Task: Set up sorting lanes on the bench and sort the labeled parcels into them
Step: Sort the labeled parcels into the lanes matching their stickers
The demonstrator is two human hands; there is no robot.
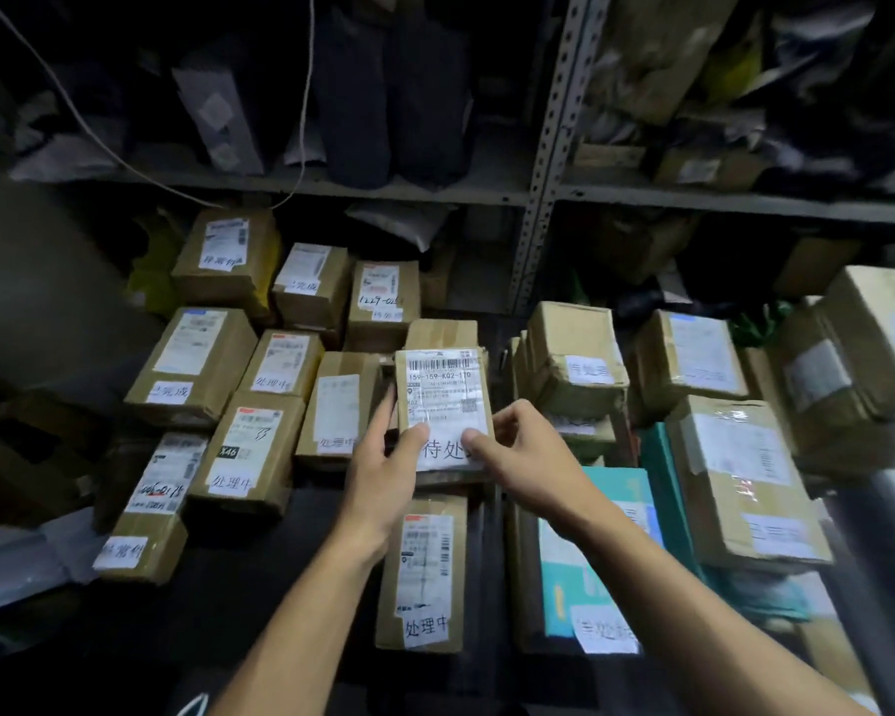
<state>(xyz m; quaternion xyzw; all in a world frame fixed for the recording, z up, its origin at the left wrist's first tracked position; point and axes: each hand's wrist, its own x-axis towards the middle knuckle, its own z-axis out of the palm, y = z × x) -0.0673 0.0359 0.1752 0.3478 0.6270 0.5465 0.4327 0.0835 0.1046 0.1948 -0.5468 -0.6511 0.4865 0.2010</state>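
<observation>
A: Where was the small brown cardboard parcel with the white handwritten label (pixel 443 405)?

B: Above the dark bench (pixel 321 514), its long axis running away from the person, between two groups of boxes.

A: Who held it?

B: The left hand (pixel 383 467) and right hand (pixel 518 447) both pinched its near end, thumbs on the label. I judged neither nearer.

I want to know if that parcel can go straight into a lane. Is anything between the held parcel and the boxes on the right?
Nothing visible blocks it. The left hand and right hand hold the small parcel up, above the bench. The stacked boxes to its right stand beyond a dark gap.
</observation>
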